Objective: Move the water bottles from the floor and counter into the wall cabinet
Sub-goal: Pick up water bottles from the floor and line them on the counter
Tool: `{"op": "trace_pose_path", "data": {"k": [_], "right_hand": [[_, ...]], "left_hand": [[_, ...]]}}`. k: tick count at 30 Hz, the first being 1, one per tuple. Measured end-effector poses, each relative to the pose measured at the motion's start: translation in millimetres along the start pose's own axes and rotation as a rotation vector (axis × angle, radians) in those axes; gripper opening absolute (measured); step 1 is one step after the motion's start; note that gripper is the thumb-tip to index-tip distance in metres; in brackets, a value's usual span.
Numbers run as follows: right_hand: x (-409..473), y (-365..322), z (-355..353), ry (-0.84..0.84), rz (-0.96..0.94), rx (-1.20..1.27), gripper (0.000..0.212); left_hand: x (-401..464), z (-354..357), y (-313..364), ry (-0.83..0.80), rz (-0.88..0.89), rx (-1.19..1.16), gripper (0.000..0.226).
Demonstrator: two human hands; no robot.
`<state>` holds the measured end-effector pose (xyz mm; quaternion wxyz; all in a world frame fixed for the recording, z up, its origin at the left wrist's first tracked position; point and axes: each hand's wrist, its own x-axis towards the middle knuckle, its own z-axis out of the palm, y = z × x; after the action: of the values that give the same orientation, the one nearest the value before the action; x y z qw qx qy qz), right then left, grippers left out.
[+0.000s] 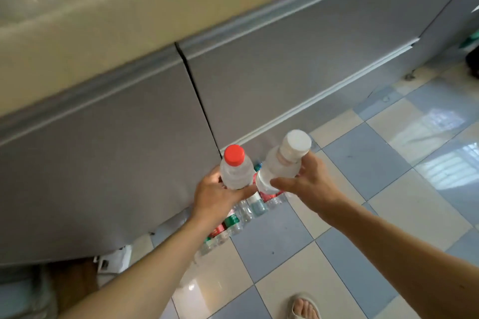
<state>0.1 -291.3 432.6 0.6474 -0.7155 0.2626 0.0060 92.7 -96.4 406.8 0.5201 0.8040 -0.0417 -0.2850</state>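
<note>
Grey base cabinet doors (129,163), beige counter edge (129,21), checkered blue and cream floor tiles (388,189), sandalled foot (304,305)

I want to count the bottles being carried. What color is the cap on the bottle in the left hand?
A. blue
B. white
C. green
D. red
D: the left hand grips a clear water bottle topped with a red cap; the white-capped bottle is in the right hand.

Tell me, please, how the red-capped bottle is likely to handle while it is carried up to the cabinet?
The red-capped bottle looks full, so it is probably fairly heavy for its size. Its clear plastic wall likely gives a little under a squeeze. The left hand grips it round the body, which should keep it from slipping.
</note>
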Motion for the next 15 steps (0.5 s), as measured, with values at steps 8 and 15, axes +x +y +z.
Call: {"op": "trace_pose_path", "data": {"k": [8, 15], "right_hand": [[-93, -208, -42, -0.108, -0.057, -0.050, 0.067], [-160, -354, -64, -0.128, -0.253, -0.035, 0.062]], "left_hand": [[-114, -83, 180, -0.034, 0.057, -0.045, 0.048], [-214, -150, 326, 0.032, 0.256, -0.022, 0.052]]}}
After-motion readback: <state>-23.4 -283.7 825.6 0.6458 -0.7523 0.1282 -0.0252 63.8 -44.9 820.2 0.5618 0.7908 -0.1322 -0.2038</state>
